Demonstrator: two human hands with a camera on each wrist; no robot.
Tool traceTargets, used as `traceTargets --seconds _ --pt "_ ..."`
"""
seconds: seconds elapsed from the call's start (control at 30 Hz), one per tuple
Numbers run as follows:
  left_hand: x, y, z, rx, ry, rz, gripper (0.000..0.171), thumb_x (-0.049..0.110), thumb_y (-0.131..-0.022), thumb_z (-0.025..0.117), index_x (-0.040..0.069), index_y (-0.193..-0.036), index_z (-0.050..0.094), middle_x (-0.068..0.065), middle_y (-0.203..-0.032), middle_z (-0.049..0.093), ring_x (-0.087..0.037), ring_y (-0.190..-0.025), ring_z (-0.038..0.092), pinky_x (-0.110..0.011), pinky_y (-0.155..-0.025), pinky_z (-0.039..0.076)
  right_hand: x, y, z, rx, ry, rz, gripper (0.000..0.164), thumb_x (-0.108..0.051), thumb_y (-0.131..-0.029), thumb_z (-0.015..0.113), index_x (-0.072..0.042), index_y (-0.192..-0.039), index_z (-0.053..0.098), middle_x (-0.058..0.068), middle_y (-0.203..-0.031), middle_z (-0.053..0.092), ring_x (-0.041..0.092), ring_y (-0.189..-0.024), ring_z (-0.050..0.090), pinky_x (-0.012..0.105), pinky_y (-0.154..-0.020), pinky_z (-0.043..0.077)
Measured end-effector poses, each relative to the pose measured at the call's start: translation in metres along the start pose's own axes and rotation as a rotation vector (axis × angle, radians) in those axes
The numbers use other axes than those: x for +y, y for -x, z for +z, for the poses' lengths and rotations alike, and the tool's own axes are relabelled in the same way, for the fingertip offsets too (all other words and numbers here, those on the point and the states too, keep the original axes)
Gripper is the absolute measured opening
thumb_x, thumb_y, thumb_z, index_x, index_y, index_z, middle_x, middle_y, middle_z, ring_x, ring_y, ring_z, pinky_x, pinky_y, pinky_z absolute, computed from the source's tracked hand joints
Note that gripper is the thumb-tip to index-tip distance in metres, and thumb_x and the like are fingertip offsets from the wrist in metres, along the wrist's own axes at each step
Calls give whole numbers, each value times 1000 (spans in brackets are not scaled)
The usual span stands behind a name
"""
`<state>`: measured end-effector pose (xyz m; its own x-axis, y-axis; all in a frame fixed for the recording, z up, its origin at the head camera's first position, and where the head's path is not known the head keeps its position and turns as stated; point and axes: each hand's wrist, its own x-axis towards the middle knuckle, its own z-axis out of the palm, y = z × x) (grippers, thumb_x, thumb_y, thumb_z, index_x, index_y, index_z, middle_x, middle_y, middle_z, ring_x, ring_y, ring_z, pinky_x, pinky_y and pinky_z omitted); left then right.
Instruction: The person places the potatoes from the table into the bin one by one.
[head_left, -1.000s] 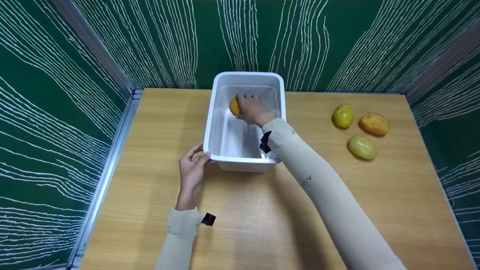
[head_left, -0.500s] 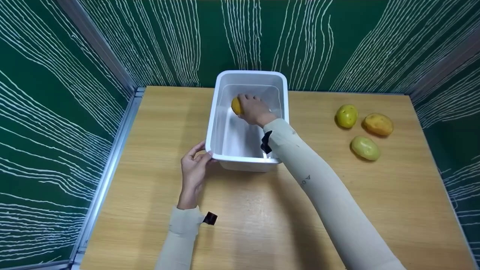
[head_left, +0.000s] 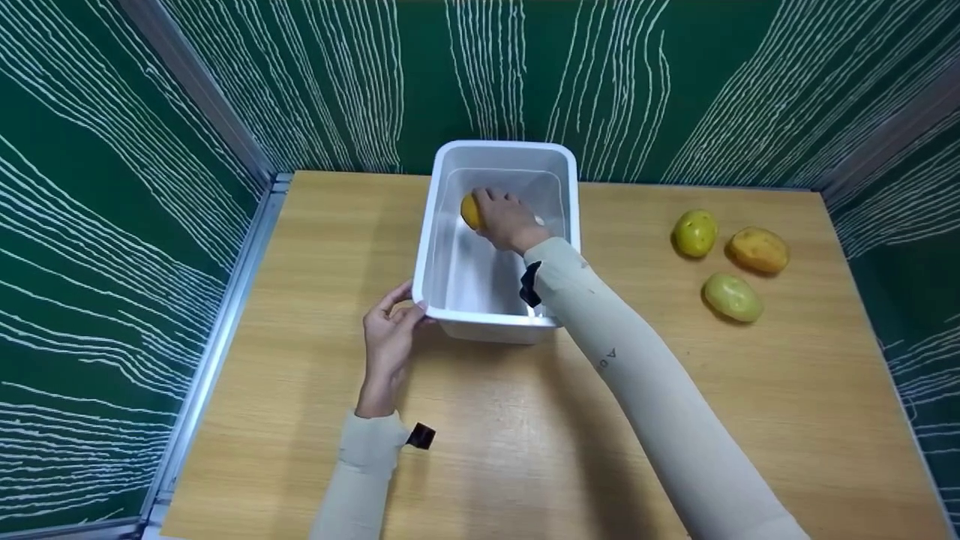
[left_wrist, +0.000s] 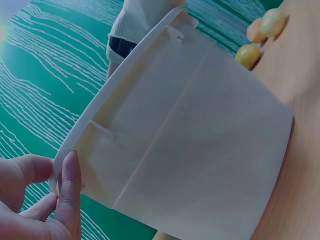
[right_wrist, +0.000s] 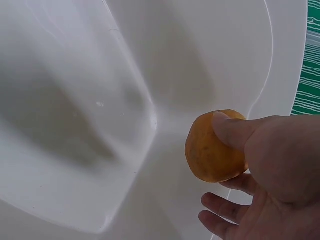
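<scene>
A deep white plastic tub (head_left: 431, 225) stands on the table. At its near left corner my left hand (head_left: 390, 330) pinches the rim between thumb and fingers; the left wrist view shows the tub's outer wall (left_wrist: 200, 135) beside this hand (left_wrist: 45, 200). My right hand (head_left: 506, 217) reaches down inside the tub and holds a rounded orange-yellow fruit (head_left: 471, 213), mango-like in colour. Seen from the right wrist, the thumb lies on top of the fruit (right_wrist: 212, 150) with fingers beneath, above the tub's inner wall and floor corner.
To the right on the wooden table (head_left: 465, 442) lie a yellow-green fruit (head_left: 695, 233), a yellow mango-like fruit (head_left: 758, 250) and a pale green oval one (head_left: 733, 297). Green walls with white wavy lines (head_left: 487, 67) and metal posts (head_left: 206, 97) enclose the table.
The head view has shifted slightly, moving the whole scene a little to the right. Both hands keep their hold, and the fruit stays inside the tub near its far left.
</scene>
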<state>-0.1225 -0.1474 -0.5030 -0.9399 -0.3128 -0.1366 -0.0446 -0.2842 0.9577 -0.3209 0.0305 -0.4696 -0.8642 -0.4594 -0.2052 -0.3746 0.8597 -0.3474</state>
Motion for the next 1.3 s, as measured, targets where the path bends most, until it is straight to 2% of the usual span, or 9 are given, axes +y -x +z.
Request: traceTargets --seconds 0.57,0.77,0.9,1.07,1.3 --pt "1 0 -1 -9 1 1 45 -17 -94 63 -14 -138 59 -18 -118 56 -13 -77 70 -28 -75 69 -2 -8 4 -8 -29 -42 71 -23 -108 63 -16 -167 24 13 -170 30 39 -148 40 61 -131 28" --pt "0 -1 -1 0 -4 -2 46 -17 -94 63 -14 -139 59 -18 -118 55 -13 -77 69 -27 -77 69 0 -7 2 -46 -96 15 69 -20 -110 55 -18 -170 21 10 -175 22 38 -159 26 61 -133 21" --pt "0 0 0 -4 -4 -3 46 -17 -94 62 -13 -140 59 -18 -119 55 -13 -76 69 -27 -77 69 1 -4 -1 -70 -90 66 65 -20 -111 54 -20 -169 24 8 -174 26 35 -156 32 59 -132 25" --pt "1 0 1 3 9 -9 45 -17 -94 62 -13 -139 59 -19 -118 56 -13 -75 69 -25 -75 68 -1 0 -8 -92 -54 75 60 -19 -111 53 -17 -166 29 12 -169 34 35 -146 42 58 -130 32" --pt "0 -1 -2 3 -7 -9 46 -16 -94 62 -13 -140 59 -18 -118 56 -12 -75 70 -28 -76 69 -6 8 -26 -58 13 70 53 -16 -109 55 -13 -159 40 16 -158 47 37 -139 49 57 -126 40"
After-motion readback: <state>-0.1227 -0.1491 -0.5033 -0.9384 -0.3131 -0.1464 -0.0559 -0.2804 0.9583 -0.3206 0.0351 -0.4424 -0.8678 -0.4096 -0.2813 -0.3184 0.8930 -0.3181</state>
